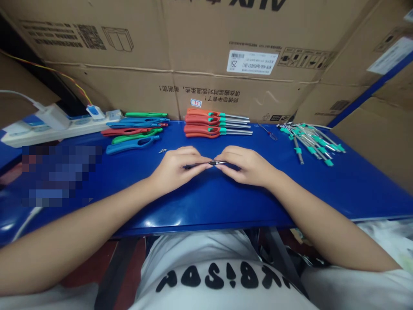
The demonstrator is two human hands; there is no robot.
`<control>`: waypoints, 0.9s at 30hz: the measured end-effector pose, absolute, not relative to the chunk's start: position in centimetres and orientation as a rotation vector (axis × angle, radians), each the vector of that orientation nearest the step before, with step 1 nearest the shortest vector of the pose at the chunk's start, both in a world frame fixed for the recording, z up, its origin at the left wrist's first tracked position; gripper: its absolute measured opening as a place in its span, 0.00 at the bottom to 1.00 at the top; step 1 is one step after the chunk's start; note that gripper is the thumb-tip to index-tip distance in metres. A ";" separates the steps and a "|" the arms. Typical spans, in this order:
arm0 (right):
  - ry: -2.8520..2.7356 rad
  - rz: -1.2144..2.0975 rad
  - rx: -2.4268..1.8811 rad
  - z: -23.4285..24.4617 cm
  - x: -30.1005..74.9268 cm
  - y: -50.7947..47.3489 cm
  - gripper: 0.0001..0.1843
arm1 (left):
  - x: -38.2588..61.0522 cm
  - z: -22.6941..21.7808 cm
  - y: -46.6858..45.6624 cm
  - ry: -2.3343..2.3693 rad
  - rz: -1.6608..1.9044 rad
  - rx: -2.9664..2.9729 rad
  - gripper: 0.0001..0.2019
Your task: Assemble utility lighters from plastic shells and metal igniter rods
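Note:
My left hand (176,165) and my right hand (245,164) meet over the middle of the blue table (206,202). Both pinch a thin metal rod (206,163) that lies level between their fingertips, a small dark piece at its middle. Behind the hands lies a neat stack of red-handled lighters (209,122) with metal tubes pointing right. Loose handle shells in blue, green and red (135,131) lie to the back left. A heap of metal rods with teal fittings (311,140) lies to the back right.
Large cardboard boxes (206,56) wall off the back and right of the table. A white power strip (51,127) with a plugged charger sits at the far left. A small red-handled screwdriver (267,131) lies between the lighters and the rods.

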State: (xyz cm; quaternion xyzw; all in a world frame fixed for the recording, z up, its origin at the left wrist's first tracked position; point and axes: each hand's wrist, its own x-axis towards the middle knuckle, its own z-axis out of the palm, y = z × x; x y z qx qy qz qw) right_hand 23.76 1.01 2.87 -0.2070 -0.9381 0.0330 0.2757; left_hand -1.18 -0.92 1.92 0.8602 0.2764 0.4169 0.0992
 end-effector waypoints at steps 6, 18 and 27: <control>-2.469 -0.016 -0.492 3.0 24.0 1.3 0.11 | -1.4 2.1 -0.9 0.752 1.323 2.597 0.09; -2.457 -0.002 -0.475 3.4 24.0 1.2 0.10 | -1.9 2.7 -1.1 0.733 1.288 2.696 0.07; -2.518 -0.070 -0.429 3.1 23.7 1.0 0.12 | -1.4 2.4 -1.3 0.681 1.223 2.674 0.07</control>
